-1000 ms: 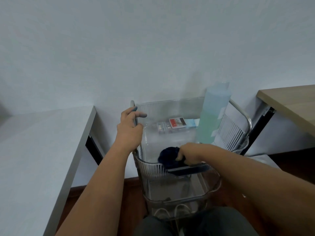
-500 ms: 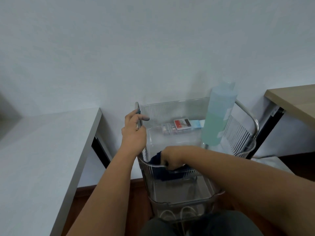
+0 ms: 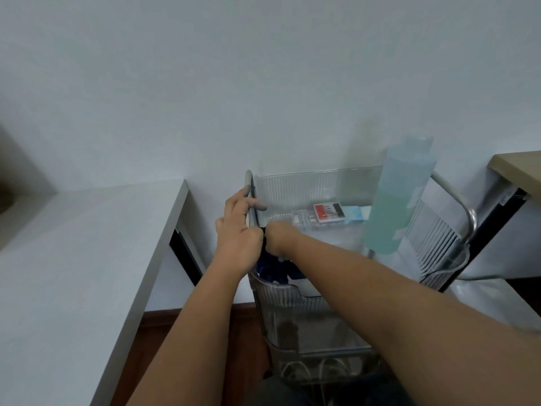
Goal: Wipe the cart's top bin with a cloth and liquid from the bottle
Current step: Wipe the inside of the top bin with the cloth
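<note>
1. Head view, centre of the frame: the left hand point(image 3: 237, 230) grips the grey metal handle bar point(image 3: 250, 194) at the left end of the cart, its fingers point(image 3: 257, 204) curled round the bar.
2. Just right of it, the right hand point(image 3: 280, 235) is bunched on a dark blue cloth point(image 3: 273, 269) at the left inner wall of the clear ribbed plastic top bin point(image 3: 316, 186); the fingers themselves are hidden behind the knuckles, so how tightly they close I cannot tell, though the cloth hangs from under the hand.
3. The two hands touch or nearly touch at the bin's left rim.
4. In the right half of the frame, a tall translucent bottle with pale green liquid point(image 3: 393, 206) stands upright in the bin's right part, well apart from the hands.
5. Between hands and bottle, along the bin's far wall, lie a small red, white and black box point(image 3: 328, 213) and a light blue packet point(image 3: 355, 214).
6. Below, lower centre, a second clear bin point(image 3: 295, 323) sits under the top one.
7. At the left a pale grey worktop point(image 3: 87, 247) runs beside the cart; at the far right edge a wooden worktop point(image 3: 521, 167) shows.
</note>
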Demonstrator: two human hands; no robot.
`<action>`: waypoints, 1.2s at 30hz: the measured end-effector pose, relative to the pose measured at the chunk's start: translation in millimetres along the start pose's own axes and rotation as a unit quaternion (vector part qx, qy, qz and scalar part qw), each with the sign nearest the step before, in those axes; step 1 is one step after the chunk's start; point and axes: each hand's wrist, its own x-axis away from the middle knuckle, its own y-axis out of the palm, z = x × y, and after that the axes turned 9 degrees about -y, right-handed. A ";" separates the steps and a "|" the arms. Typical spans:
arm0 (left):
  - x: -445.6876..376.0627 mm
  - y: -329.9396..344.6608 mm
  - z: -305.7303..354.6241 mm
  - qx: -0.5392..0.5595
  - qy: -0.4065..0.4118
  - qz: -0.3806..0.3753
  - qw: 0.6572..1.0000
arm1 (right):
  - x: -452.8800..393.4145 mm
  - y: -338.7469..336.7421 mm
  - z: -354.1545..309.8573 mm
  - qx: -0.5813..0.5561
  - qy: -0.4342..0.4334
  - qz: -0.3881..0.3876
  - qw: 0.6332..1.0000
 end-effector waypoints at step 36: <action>24.8 -18.0 75.1 -0.372 0.283 -0.073 0.881 | 207.2 -25.6 62.1 -0.471 -0.143 0.111 0.864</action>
